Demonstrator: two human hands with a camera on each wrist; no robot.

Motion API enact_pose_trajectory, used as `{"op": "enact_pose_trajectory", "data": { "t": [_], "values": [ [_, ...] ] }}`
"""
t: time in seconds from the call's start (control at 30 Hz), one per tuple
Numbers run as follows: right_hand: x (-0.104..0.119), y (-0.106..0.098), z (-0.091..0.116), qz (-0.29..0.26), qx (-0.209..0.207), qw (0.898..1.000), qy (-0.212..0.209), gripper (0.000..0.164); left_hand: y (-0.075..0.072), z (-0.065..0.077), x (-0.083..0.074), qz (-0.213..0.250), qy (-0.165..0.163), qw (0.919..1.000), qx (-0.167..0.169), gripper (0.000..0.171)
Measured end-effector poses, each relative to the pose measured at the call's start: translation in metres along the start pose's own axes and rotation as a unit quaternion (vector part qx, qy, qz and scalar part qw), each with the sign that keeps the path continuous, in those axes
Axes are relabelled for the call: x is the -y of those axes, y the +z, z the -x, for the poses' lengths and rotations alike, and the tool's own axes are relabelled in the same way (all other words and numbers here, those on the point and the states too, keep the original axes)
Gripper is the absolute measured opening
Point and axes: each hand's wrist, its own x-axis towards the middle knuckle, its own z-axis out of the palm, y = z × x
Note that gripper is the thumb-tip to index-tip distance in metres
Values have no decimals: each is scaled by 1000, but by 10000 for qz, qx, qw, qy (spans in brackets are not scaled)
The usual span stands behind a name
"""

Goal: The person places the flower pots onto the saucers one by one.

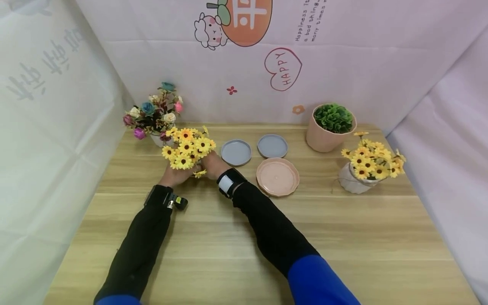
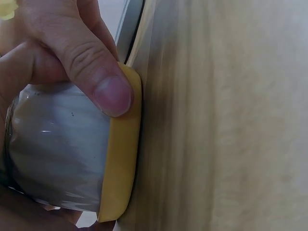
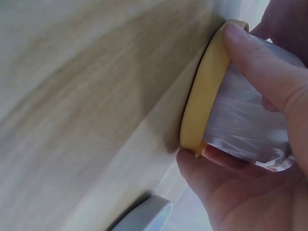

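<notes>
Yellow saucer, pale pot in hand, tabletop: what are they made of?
Yellow saucer: probably plastic, matte; smooth, even colour.
Pale pot: glossy; maybe glazed ceramic or film-wrapped plastic, highlights and creases leave it open.
Tabletop: wood or wood-look laminate, satin; visible grain.

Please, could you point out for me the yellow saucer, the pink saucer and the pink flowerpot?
Yellow saucer (image 2: 121, 154), left wrist view: its outer side wall.
Pink saucer (image 1: 278, 178), head view: its bare inner floor.
Pink flowerpot (image 1: 324, 138), head view: its front outer wall.
</notes>
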Motion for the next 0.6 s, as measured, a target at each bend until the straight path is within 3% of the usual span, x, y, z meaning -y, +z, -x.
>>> {"op": "enact_pose_trajectory", "data": {
  "t": [0.27, 0.53, 0.6],
  "values": [
    [-2, -3, -13, -381, -102, 9992, 114, 24, -6, -14, 5, 44, -56, 10000, 8, 77],
    [-7, -4, -26, -427, -67, 9987, 276, 21, -9, -28, 9, -125, -196, 9991, 368, 63],
    [-8, -4, -29, -427, -58, 9985, 350, 21, -10, -32, 10, -346, -128, 9984, 432, 59]
  ]
}}
